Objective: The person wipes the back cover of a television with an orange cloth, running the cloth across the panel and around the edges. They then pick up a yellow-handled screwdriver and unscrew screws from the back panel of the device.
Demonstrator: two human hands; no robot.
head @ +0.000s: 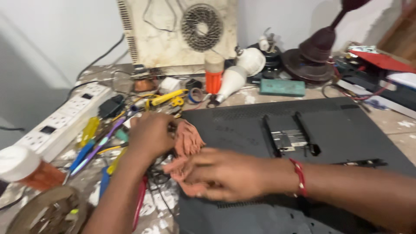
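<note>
My left hand (149, 134) rests curled at the left edge of a large black flat device back panel (338, 125) that lies face down on the workbench. My right hand (221, 173), with a red thread bracelet at the wrist, lies over the panel's left front part, fingers pointing left and meeting the left hand. Both hands are blurred. What they pinch between them is hidden. A tangle of black wires (158, 182) lies just beneath them.
Several screwdrivers (93, 149) and tools are scattered at left beside a white power strip (65, 117). Light bulbs (234, 78), an orange-and-white cylinder (213, 71), a teal box (282, 87), a dark lamp base (310, 60) and an old fan casing (182, 30) stand at the back.
</note>
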